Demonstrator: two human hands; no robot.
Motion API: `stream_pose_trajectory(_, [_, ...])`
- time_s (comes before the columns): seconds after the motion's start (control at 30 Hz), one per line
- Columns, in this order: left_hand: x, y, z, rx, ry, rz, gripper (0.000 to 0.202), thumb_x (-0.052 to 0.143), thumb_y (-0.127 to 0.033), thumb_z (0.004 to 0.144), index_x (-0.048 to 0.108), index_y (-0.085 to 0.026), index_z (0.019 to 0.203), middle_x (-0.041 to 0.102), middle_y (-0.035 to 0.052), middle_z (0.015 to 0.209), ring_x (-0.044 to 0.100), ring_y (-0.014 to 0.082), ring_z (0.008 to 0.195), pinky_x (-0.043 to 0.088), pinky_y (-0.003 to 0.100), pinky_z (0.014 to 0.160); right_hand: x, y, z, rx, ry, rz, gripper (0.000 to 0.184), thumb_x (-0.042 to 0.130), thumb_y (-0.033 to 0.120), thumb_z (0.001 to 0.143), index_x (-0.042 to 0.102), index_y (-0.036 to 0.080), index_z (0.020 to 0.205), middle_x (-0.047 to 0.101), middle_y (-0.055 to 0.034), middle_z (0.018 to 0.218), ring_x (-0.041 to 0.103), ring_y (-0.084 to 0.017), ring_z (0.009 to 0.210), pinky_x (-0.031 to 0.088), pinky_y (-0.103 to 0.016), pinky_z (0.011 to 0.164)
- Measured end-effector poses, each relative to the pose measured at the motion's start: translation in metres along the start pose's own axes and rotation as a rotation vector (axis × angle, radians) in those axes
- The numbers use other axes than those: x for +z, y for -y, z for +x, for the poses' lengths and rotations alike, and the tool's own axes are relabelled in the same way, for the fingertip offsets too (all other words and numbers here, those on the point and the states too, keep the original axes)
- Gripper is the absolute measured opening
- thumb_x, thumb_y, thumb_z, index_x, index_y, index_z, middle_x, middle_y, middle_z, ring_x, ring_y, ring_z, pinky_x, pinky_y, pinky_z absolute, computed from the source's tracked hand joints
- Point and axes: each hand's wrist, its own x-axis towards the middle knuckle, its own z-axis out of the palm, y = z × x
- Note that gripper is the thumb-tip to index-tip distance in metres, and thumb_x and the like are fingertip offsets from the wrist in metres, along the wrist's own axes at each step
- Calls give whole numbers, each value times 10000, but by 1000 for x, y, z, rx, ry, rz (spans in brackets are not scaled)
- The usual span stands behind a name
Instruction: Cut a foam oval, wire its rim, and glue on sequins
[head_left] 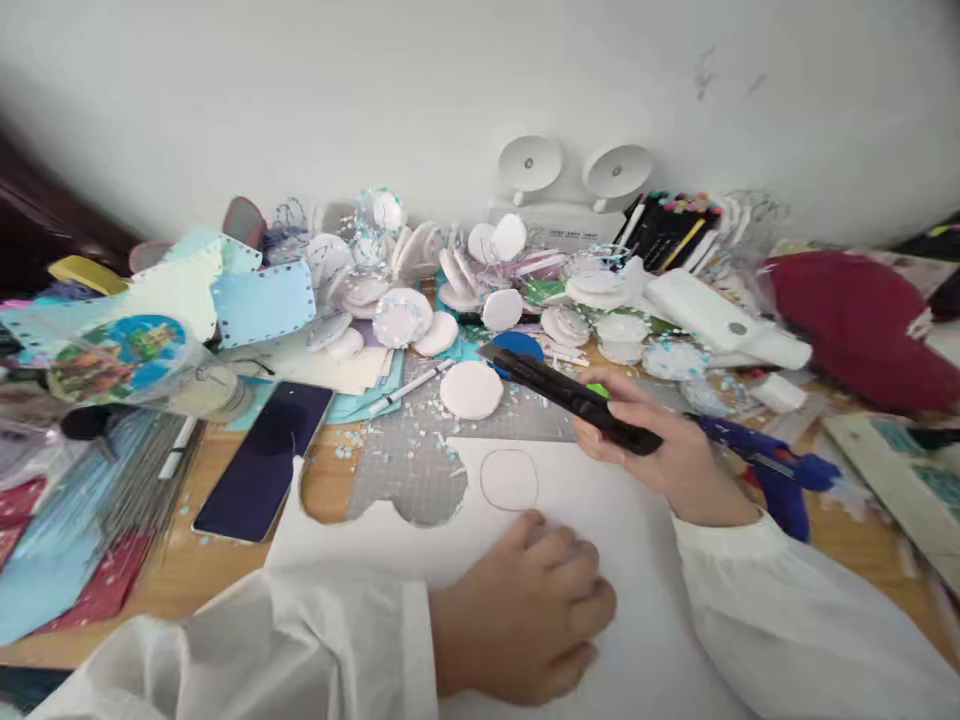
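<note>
I'm on the single head view, looking forward and down across the desk [180, 585], close over the white sheet [390, 545], facing the white wall [375, 90] behind

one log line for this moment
left hand: fist on white sheet | right hand: holds utility knife | drawn circle: uncut, between hands

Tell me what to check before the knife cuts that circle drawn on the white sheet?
1. Right hand grips the black knife: ok.
2. Left hand presses the white sheet flat: ok.
3. Left fingertips away from the drawn circle: not ok, they rest just beside it.
4. Grey cutting mat under the circle: cannot tell, the sheet hides it.
5. Blade pushed out: cannot tell, too blurred.
6. Phone off the sheet: ok.
</note>
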Motion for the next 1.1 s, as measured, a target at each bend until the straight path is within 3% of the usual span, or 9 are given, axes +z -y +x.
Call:
stream_pose_trajectory(0.17, [-5,2,-1,0,-2,14,380,400,-367,942,470,-116,1220,502,99,1203,447,278,1108,323,472,933,-20,-16,5,141,-139,132,319,659,315,723,654,235,1032,598,-39,759,485,-142,610,382,-280,562])
stream_pose_trajectory(0.27, [-3,4,-1,-2,-5,27,380,402,-359,948,469,-121,1237,500,93,1229,441,268,1123,308,456,963,-35,-19,5,145,-187,260,315,690,381,669,720,248,953,574,-29,643,463,-130,554,392,-267,509])
stream_pose_trajectory(0.37, [2,5,-1,-4,-26,44,364,380,-342,959,477,-132,1240,502,85,1249,443,267,1124,300,459,971,-43,-16,0,72,-319,187,232,678,381,683,753,248,858,467,10,491,416,-111,491,423,-255,497])
stream_pose_trajectory(0.47, [6,5,0,3,-43,49,357,330,-318,975,488,-131,1236,505,88,1259,452,268,1124,299,465,970,-40,-10,-4,27,-458,29,122,699,315,679,765,242,750,612,-22,605,475,-101,506,481,-243,529])
stream_pose_trajectory(0.57, [6,4,0,-3,-53,62,365,306,-307,982,497,-125,1235,508,96,1266,457,274,1130,303,465,969,-34,-6,-6,78,-457,-65,94,737,312,639,769,245,697,717,-52,809,613,-141,652,514,-215,553])
stream_pose_trajectory(0.63, [4,4,1,-13,-51,65,363,314,-301,979,504,-122,1232,513,98,1259,461,275,1125,308,463,967,-32,-4,-5,138,-436,-123,116,742,332,620,773,245,689,728,-56,801,651,-173,726,530,-205,560])
stream_pose_trajectory(0.77, [1,4,2,-11,-37,48,365,336,-308,971,507,-118,1232,522,99,1238,467,274,1110,318,461,962,-33,-6,-3,215,-401,-177,162,733,345,638,780,222,733,734,-70,829,664,-194,766,545,-212,591])
stream_pose_trajectory(1.1, [0,4,1,0,-37,50,379,348,-311,965,500,-106,1245,511,115,1257,468,281,1114,326,466,955,-37,-10,-5,196,-371,-338,159,677,356,736,748,227,794,693,-46,897,621,-197,823,507,-238,618])
